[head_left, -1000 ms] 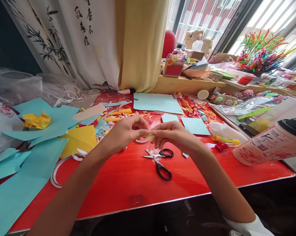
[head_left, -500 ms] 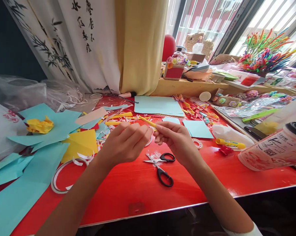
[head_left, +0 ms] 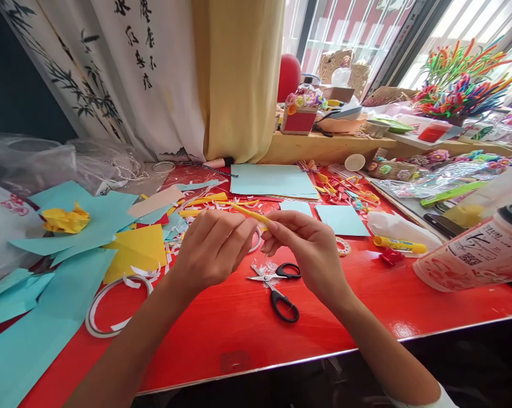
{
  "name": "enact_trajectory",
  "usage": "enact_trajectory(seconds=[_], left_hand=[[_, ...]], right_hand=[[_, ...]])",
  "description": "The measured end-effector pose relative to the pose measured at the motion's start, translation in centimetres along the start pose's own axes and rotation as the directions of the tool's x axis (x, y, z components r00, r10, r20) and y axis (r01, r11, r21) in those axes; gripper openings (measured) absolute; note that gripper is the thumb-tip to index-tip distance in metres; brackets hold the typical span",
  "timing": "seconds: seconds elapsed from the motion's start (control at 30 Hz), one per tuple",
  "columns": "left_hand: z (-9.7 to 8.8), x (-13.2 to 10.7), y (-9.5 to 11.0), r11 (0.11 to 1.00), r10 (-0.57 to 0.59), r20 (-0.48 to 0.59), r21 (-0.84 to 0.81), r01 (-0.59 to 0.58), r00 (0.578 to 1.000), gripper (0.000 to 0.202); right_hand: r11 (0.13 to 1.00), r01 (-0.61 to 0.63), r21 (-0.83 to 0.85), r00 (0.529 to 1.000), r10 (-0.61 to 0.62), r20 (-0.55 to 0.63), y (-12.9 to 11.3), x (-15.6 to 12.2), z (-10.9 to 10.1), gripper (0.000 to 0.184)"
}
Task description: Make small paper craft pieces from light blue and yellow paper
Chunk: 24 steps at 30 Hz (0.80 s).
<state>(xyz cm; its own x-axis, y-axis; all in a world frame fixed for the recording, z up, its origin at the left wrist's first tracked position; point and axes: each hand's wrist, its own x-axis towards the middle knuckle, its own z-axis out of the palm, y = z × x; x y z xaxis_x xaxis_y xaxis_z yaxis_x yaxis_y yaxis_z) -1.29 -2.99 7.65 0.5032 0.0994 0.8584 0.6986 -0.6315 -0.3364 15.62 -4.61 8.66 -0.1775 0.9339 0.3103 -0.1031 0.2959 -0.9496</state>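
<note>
My right hand (head_left: 309, 243) pinches a thin yellow paper stick (head_left: 252, 213), which slants up and to the left from its thumb and fingertips. Close beside it, my left hand (head_left: 215, 246) is closed with the fingers curled under. Its fingertips are hidden behind the back of the hand, so what they hold cannot be made out. Below both hands, a pair of black-handled scissors (head_left: 269, 279) lies on the red table (head_left: 187, 345) with its blades apart, next to some clear scraps. A roll of white tape (head_left: 91, 317) rests left of my left forearm.
Blue paper sheets (head_left: 273, 180) lie at the back, with a smaller blue square (head_left: 341, 220) nearer. Large blue paper (head_left: 64, 294) and yellow paper (head_left: 136, 249) cover the left side. At right are a glue stick (head_left: 399, 245) and a tilted drink cup (head_left: 468, 249). Paper scraps litter the back.
The view has shifted slightly. The yellow stick stays in my right hand, and my two hands keep nearly the same place, with small finger movements.
</note>
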Motion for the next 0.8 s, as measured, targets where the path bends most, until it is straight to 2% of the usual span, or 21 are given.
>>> enact_trajectory(seconds=[0.07,0.13,0.17,0.2,0.27,0.33,0.37,0.4,0.5,0.57,0.63,0.73,0.8], left_hand=[[0.2,0.3,0.9,0.986,-0.139,-0.03,-0.092,0.136,0.99,0.02],[0.3,0.7,1.9,0.923,-0.343,-0.03,-0.196,0.331,0.939,0.014],[0.4,0.8,2.4,0.859,-0.462,-0.009,-0.253,0.444,0.887,0.011],[0.4,1.0,2.8,0.772,-0.573,0.036,-0.311,0.555,0.819,0.007],[0.6,1.1,3.1,0.547,-0.751,0.135,-0.42,0.724,0.646,0.007],[0.9,0.9,2.6,0.342,-0.852,0.187,-0.507,0.791,0.488,0.013],[1.0,0.8,2.2,0.283,-0.877,0.193,-0.532,0.798,0.439,0.016],[1.1,0.7,1.7,0.25,-0.887,0.207,-0.536,0.807,0.412,0.019],[1.3,0.5,0.6,0.197,-0.817,0.398,-0.487,0.851,0.417,0.022],[1.3,0.6,0.3,0.164,-0.725,0.544,-0.458,0.874,0.421,0.024],[1.2,0.7,0.3,0.151,-0.637,0.64,-0.443,0.884,0.43,0.025],[1.0,0.9,0.3,0.204,-0.512,0.73,-0.409,0.89,0.453,0.022],[0.8,0.9,-0.1,0.279,-0.444,0.781,-0.345,0.896,0.439,0.018]], right_hand=[[0.995,0.068,-0.079,0.996,-0.071,-0.044,0.1,-0.3,0.3,0.014],[0.973,0.152,-0.174,0.982,-0.169,-0.088,0.2,-0.5,0.5,0.012],[0.955,0.191,-0.225,0.971,-0.218,-0.1,0.3,-0.6,0.6,0.012],[0.935,0.224,-0.274,0.96,-0.261,-0.105,0.4,-0.7,0.6,0.012],[0.897,0.273,-0.348,0.938,-0.328,-0.11,0.5,-0.8,0.5,0.013],[0.883,0.287,-0.372,0.927,-0.353,-0.124,0.6,-0.7,0.3,0.013],[0.888,0.283,-0.361,0.927,-0.351,-0.135,0.6,-0.6,0.1,0.013],[0.9,0.274,-0.34,0.93,-0.338,-0.146,0.6,-0.5,0.0,0.012],[0.942,0.218,-0.256,0.954,-0.261,-0.147,0.6,-0.2,-0.4,0.012],[0.96,0.179,-0.215,0.967,-0.212,-0.14,0.6,0.0,-0.5,0.013],[0.971,0.146,-0.188,0.976,-0.173,-0.134,0.7,0.2,-0.7,0.014],[0.979,0.112,-0.169,0.984,-0.134,-0.122,0.9,0.3,-0.9,0.016],[0.981,0.107,-0.162,0.985,-0.127,-0.12,1.1,0.5,-1.0,0.016]])
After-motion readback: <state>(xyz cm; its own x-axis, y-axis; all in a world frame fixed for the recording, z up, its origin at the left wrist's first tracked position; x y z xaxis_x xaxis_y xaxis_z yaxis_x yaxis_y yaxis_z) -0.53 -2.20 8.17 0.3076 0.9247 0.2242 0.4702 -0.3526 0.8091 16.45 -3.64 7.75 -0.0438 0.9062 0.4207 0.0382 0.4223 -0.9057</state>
